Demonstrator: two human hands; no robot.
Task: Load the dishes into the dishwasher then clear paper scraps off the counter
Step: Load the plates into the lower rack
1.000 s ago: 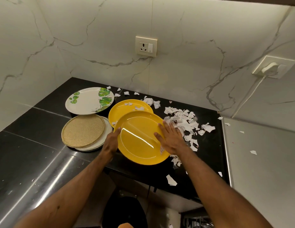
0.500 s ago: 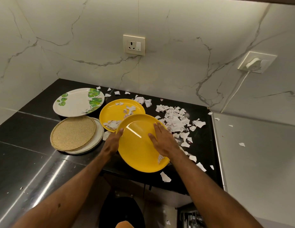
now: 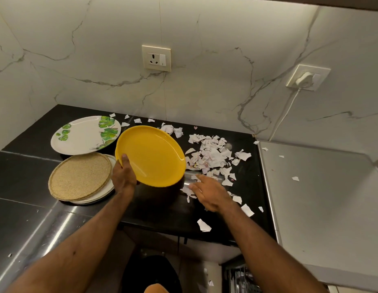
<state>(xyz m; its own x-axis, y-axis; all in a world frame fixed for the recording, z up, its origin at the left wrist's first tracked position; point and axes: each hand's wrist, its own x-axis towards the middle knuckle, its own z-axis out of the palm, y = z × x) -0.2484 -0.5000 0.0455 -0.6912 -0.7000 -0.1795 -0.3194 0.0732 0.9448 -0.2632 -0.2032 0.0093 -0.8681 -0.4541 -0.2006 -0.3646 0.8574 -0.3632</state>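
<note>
Over our black counter (image 3: pixel 154 210), our left hand (image 3: pixel 124 178) pinches the yellow plate (image 3: pixel 152 155) by its near edge, tipped up in the air, while our right hand (image 3: pixel 209 193) hangs loose and open above the paper scraps (image 3: pixel 211 155), so we think one small grip could let the plate slip and fall.

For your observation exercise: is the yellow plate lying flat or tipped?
Tipped: the left hand grips the yellow plate by its rim, slanted off the counter.
</note>
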